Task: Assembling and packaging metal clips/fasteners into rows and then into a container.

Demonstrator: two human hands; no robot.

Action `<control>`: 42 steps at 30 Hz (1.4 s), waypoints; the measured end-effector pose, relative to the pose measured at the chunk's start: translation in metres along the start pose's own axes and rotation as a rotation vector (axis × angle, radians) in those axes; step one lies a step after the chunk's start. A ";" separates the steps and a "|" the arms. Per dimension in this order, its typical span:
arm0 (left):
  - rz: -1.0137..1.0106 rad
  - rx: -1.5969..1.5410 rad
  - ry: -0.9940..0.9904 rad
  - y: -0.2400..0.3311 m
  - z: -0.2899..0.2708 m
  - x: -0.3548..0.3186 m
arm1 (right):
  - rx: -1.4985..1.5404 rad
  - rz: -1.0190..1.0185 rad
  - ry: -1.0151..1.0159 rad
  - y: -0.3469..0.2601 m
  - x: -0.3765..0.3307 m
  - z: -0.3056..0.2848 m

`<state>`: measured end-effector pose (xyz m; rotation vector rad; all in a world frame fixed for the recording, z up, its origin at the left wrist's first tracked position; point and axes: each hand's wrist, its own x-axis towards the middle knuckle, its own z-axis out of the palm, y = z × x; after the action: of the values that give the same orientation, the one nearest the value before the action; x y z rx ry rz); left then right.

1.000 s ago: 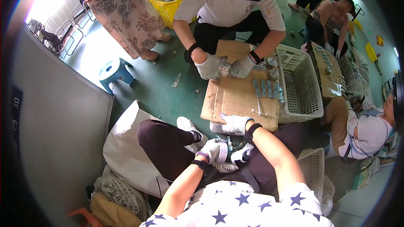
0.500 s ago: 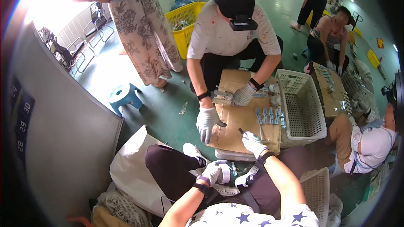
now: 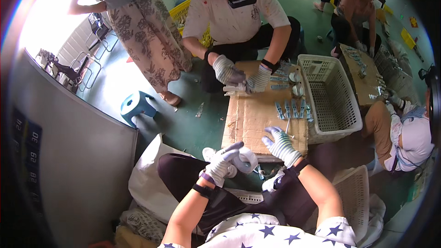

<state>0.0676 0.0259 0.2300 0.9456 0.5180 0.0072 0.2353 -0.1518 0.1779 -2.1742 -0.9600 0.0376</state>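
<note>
In my gloved left hand [image 3: 218,167] is a roll of white tape [image 3: 249,160], held on its left side above my lap with the index finger stretched out. My gloved right hand [image 3: 281,148] is open over the near right part of a cardboard sheet [image 3: 252,128], its fingers apart and nothing visible in them. Beyond it on the cardboard lie a thin white stick [image 3: 287,126] and a row of light-blue clip-like pieces [image 3: 294,109]. Across from me, a co-worker's gloved hands [image 3: 243,77] hold a bundle of clear, pale pieces at the cardboard's far edge.
A white plastic basket [image 3: 328,96] stands right of the cardboard; another basket [image 3: 353,193] is by my right thigh. A blue stool [image 3: 138,105] stands at left, near a standing person. A white sack [image 3: 154,170] lies beside my left knee. Other people sit working at right.
My left hand has risen toward the cardboard with the tape roll. My right hand has opened; the small dark thing in it is out of sight. The co-worker's hands have come together.
</note>
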 end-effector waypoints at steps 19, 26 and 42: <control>0.036 0.391 -0.165 0.062 0.023 0.117 | 1.555 0.378 -0.561 -0.042 0.033 -0.008; 0.131 0.624 0.164 0.072 0.054 0.179 | 1.182 0.234 -0.277 -0.046 0.032 -0.006; -0.143 0.248 0.319 0.099 0.031 0.262 | -1.161 -1.184 0.508 -0.061 -0.061 0.024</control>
<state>0.3318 0.1206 0.2110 1.1552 0.8955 -0.0363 0.1460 -0.1487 0.1844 -1.8407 -2.0434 -1.9002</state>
